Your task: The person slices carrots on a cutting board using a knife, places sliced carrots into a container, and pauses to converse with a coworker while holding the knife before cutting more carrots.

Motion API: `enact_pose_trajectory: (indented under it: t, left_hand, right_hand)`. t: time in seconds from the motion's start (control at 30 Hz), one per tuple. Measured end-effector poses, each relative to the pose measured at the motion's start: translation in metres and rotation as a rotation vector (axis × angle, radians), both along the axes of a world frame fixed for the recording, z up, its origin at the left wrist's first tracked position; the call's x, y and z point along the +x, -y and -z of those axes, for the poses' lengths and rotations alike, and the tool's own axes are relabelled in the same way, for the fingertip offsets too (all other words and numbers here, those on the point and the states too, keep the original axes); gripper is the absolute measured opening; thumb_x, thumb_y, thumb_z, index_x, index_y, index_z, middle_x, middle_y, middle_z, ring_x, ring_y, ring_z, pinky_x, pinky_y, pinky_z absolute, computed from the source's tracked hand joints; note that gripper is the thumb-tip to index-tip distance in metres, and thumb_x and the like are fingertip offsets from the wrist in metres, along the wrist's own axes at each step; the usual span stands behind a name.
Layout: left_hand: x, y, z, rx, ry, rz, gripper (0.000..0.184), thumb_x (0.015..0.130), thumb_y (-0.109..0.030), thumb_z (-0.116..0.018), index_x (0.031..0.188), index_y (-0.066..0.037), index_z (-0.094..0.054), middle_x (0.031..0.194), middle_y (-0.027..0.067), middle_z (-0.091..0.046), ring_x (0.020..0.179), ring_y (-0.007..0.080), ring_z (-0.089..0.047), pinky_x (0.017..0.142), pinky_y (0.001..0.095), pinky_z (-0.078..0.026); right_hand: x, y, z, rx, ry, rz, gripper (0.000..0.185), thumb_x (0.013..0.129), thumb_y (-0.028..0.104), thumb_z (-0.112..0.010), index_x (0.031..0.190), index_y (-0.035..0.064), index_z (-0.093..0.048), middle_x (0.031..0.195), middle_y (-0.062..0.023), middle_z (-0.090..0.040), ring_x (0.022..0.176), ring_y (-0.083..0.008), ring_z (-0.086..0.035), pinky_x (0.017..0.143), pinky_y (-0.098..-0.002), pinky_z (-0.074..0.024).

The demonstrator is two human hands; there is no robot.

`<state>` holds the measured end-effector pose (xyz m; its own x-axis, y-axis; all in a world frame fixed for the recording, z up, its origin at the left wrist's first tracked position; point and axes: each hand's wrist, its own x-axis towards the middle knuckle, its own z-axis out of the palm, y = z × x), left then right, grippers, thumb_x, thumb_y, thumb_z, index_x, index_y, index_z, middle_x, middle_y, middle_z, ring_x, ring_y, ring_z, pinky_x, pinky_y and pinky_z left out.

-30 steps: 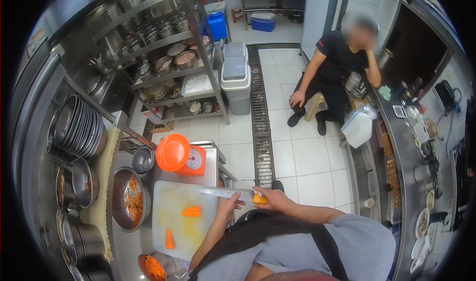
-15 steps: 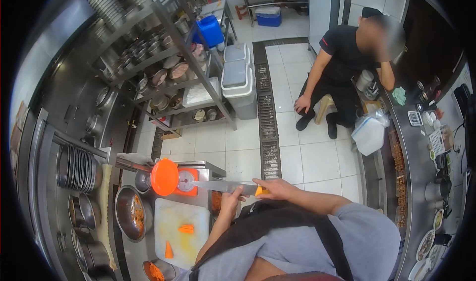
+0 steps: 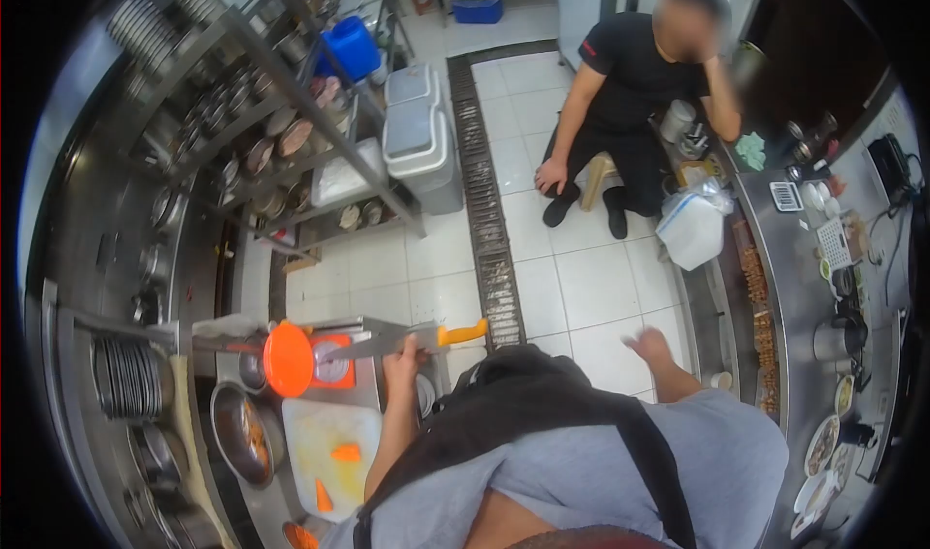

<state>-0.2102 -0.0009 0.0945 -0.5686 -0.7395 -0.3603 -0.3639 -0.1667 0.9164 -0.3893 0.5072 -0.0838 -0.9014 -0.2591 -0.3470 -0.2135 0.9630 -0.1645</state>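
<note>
My left hand (image 3: 404, 357) is closed around the blade of a kitchen knife (image 3: 373, 345), close to its yellow handle, which points right. The blade tip lies in front of an orange kitchen scale (image 3: 334, 360) with a round orange pan (image 3: 288, 358). My right hand (image 3: 649, 344) is away to the right over the floor, empty, its fingers apart. Below the scale, a white cutting board (image 3: 303, 423) bears carrot pieces (image 3: 346, 452) and a pointed carrot end (image 3: 323, 496). Left of the board stands a steel bowl (image 3: 228, 438) with orange shreds inside.
Across the aisle a person in black (image 3: 635, 94) sits on a stool beside the right-hand counter (image 3: 790, 326). A steel shelf rack (image 3: 320, 133) with pans stands at upper left, next to grey lidded bins (image 3: 418, 152). A floor drain grate (image 3: 481, 191) runs down the aisle.
My right hand has let go of the yellow handle and swung out to the right. My left hand keeps the knife, now slightly farther left and higher. The head view has shifted.
</note>
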Motion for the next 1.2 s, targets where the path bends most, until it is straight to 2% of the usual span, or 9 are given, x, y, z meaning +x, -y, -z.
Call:
enact_pose_trajectory:
  t: [0.17, 0.3, 0.37, 0.5, 0.6, 0.67, 0.77, 0.9, 1.2]
  left_hand:
    - [0.017, 0.017, -0.008, -0.012, -0.022, -0.080, 0.032, 0.088, -0.026, -0.065, 0.092, 0.006, -0.064, 0.083, 0.0115, -0.066, 0.066, 0.0184, -0.065, 0.055, 0.0267, -0.050]
    - [0.030, 0.014, 0.014, 0.008, -0.100, -0.199, 0.029, 0.087, -0.022, -0.066, 0.097, 0.005, -0.060, 0.087, 0.0111, -0.065, 0.064, 0.0195, -0.065, 0.053, 0.0273, -0.050]
    - [0.029, 0.019, 0.039, 0.052, -0.091, -0.186, 0.028, 0.087, -0.020, -0.066, 0.098, 0.005, -0.059, 0.087, 0.0110, -0.064, 0.063, 0.0194, -0.065, 0.052, 0.0270, -0.050]
    - [0.027, 0.014, 0.039, 0.094, 0.044, -0.068, 0.036, 0.086, -0.021, -0.067, 0.107, 0.007, -0.057, 0.096, 0.0136, -0.063, 0.068, 0.0216, -0.065, 0.060, 0.0303, -0.055]
    - [0.019, 0.008, 0.039, 0.073, 0.006, -0.055, 0.036, 0.085, -0.020, -0.068, 0.106, 0.007, -0.056, 0.096, 0.0133, -0.063, 0.066, 0.0220, -0.066, 0.055, 0.0285, -0.052]
    - [0.015, 0.000, 0.041, 0.072, -0.021, -0.052, 0.036, 0.085, -0.020, -0.068, 0.106, 0.006, -0.055, 0.096, 0.0132, -0.063, 0.066, 0.0222, -0.066, 0.053, 0.0277, -0.050]
    - [0.013, -0.013, 0.042, 0.042, -0.066, -0.121, 0.023, 0.087, -0.018, -0.064, 0.095, 0.003, -0.057, 0.082, 0.0093, -0.063, 0.060, 0.0188, -0.065, 0.048, 0.0251, -0.047]
    - [0.026, -0.017, 0.049, 0.062, -0.045, -0.118, 0.024, 0.088, -0.017, -0.063, 0.097, 0.004, -0.056, 0.083, 0.0096, -0.063, 0.060, 0.0189, -0.065, 0.048, 0.0251, -0.048]
    - [0.026, -0.016, 0.047, 0.047, -0.026, -0.146, 0.025, 0.087, -0.015, -0.064, 0.101, 0.004, -0.055, 0.084, 0.0100, -0.063, 0.061, 0.0187, -0.064, 0.050, 0.0263, -0.050]
  right_hand:
    - [0.084, -0.136, -0.086, 0.270, 0.358, 0.603, 0.040, 0.071, 0.030, -0.068, 0.098, 0.0002, -0.068, 0.109, -0.0216, -0.063, 0.103, -0.0348, -0.061, 0.088, -0.0409, -0.0500]
    - [0.055, -0.118, -0.039, 0.313, 0.283, 0.165, 0.045, 0.079, 0.039, -0.062, 0.100, -0.0003, -0.066, 0.106, -0.0212, -0.063, 0.101, -0.0354, -0.060, 0.091, -0.0418, -0.0469]
    - [-0.002, -0.063, -0.007, 0.068, 0.089, 0.039, 0.040, 0.078, 0.040, -0.059, 0.082, 0.0014, -0.068, 0.091, -0.0229, -0.065, 0.087, -0.0396, -0.060, 0.082, -0.0473, -0.0479]
    - [-0.089, 0.099, -0.148, -0.657, -0.170, 0.025, 0.032, 0.075, 0.026, -0.064, 0.060, -0.0004, -0.053, 0.057, -0.0158, -0.053, 0.052, -0.0301, -0.048, 0.052, -0.0420, -0.0388]
    - [-0.099, 0.127, -0.226, -0.861, -0.108, 0.059, 0.031, 0.076, 0.022, -0.066, 0.060, -0.0001, -0.051, 0.052, -0.0131, -0.049, 0.048, -0.0230, -0.041, 0.049, -0.0387, -0.0361]
    - [-0.100, 0.125, -0.242, -0.723, -0.031, 0.062, 0.031, 0.076, 0.030, -0.060, 0.068, 0.0000, -0.060, 0.070, -0.0220, -0.059, 0.067, -0.0381, -0.058, 0.061, -0.0462, -0.0459]
    - [-0.091, 0.086, -0.165, -0.525, -0.131, 0.009, 0.031, 0.077, 0.026, -0.065, 0.063, 0.0001, -0.056, 0.058, -0.0149, -0.055, 0.053, -0.0264, -0.049, 0.053, -0.0409, -0.0418]
    - [-0.039, -0.011, -0.058, 0.060, -0.026, -0.135, 0.030, 0.076, 0.032, -0.061, 0.081, 0.0032, -0.068, 0.085, -0.0207, -0.065, 0.085, -0.0378, -0.062, 0.078, -0.0462, -0.0503]
    - [-0.015, -0.037, -0.050, 0.142, 0.083, 0.031, 0.033, 0.079, 0.032, -0.059, 0.085, 0.0018, -0.069, 0.093, -0.0198, -0.066, 0.090, -0.0357, -0.063, 0.079, -0.0460, -0.0512]
